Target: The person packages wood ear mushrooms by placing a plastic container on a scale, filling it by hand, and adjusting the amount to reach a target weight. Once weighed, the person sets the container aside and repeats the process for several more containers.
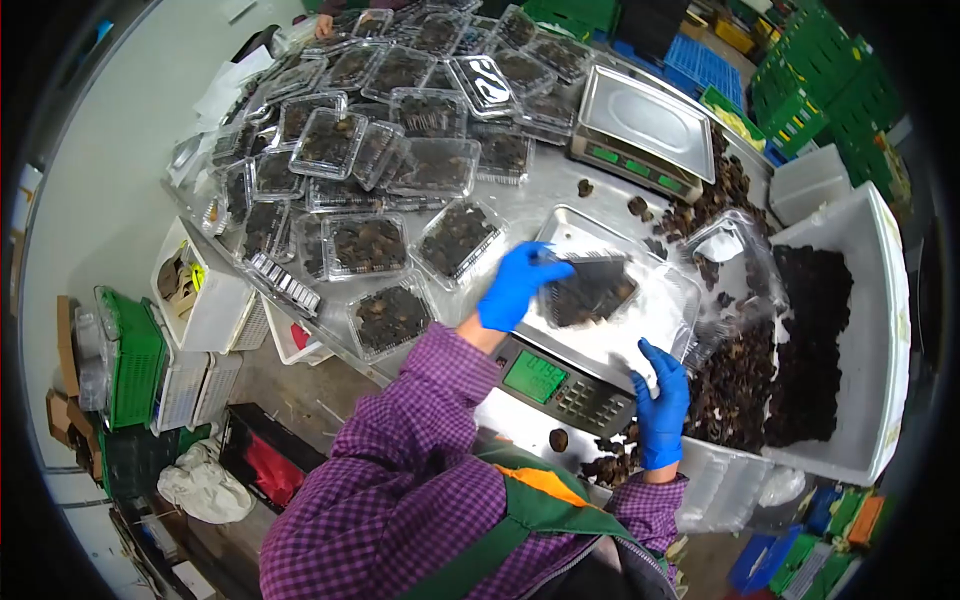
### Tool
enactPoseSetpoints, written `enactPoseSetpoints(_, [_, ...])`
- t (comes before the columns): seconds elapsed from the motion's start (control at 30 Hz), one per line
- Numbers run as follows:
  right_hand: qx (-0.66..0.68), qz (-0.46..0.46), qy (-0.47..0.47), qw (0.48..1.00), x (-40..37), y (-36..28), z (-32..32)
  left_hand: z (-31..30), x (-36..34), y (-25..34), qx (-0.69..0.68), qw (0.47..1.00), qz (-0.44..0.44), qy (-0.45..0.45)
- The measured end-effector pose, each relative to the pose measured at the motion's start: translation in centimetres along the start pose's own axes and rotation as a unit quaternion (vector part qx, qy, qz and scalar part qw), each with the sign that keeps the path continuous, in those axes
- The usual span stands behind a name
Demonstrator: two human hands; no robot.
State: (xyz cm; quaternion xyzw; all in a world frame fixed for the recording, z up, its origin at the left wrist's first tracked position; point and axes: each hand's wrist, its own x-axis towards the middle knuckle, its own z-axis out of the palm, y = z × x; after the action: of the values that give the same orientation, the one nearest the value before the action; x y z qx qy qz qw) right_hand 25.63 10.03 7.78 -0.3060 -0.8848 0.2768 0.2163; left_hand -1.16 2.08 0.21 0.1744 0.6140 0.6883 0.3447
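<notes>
My left hand (520, 285), in a blue glove, has its fingers at the left edge of a clear plastic box (592, 290) filled with dark brown pieces. The box is over the metal pan of a scale (566, 385) with a lit green display. My right hand (660, 400), also gloved in blue, is at the right front of the pan with its fingers apart and nothing visible in them. The box's clear lid seems to stand open on the right, toward a crumpled clear plastic stack (735, 265).
Many filled clear boxes (365, 245) are piled at the left and back. A second scale (650, 120) stands behind. Loose dark pieces (735, 385) lie at the right, beside a white foam box (880, 330). Green crates (815, 80) are at the back right.
</notes>
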Motion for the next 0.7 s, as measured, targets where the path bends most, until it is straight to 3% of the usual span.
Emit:
enactPoseSetpoints(0.03, [-0.013,-0.021,-0.007,1.0,0.4,-0.4,0.5,-2.1,0.4,1.7,-0.065,0.998,0.023,0.0])
enactPoseSetpoints(0.07, [-0.018,-0.034,0.001,0.999,0.6,-0.7,0.9,-4.3,2.0,2.8,-0.033,0.997,0.046,0.059])
enactPoseSetpoints(0.1, [-0.01,-0.036,0.006,0.999,0.7,-0.6,1.2,-5.5,2.5,6.2,-0.21,0.974,0.048,0.066])
enactPoseSetpoints(0.13, [-0.002,-0.037,0.011,0.999,0.8,-0.5,1.4,-8.2,4.4,7.7,-0.144,0.979,0.121,0.074])
enactPoseSetpoints(0.17, [-0.001,-0.037,0.011,0.999,0.7,-0.4,1.5,-9.3,5.4,10.6,-0.19,0.965,0.153,0.1])
enactPoseSetpoints(0.2, [0.006,-0.027,0.014,1.0,0.6,-0.1,1.4,-11.8,7.9,10.9,-0.262,0.939,0.168,0.145])
enactPoseSetpoints(0.27, [0.014,-0.015,0.016,1.0,0.2,0.3,1.2,-13.6,10.1,14.0,-0.215,0.923,0.174,0.27])
enactPoseSetpoints(0.33, [0.022,0.001,0.035,0.999,0.3,0.6,1.1,-15.1,12.0,12.6,-0.194,0.91,0.195,0.312])
enactPoseSetpoints(0.47, [0.018,0.016,0.038,0.999,-0.3,1.6,0.9,-10.2,8.3,8.5,-0.156,0.947,0.139,0.245])
enactPoseSetpoints(0.6, [-0.005,0.031,0.053,0.998,-0.2,3.1,-0.4,-3.6,3.4,4.5,-0.1,0.988,0.093,0.075])
enactPoseSetpoints(0.7, [-0.01,0.059,0.09,0.994,0.6,7.1,-3.3,1.2,0.3,3.0,-0.001,0.997,0.083,0.003])
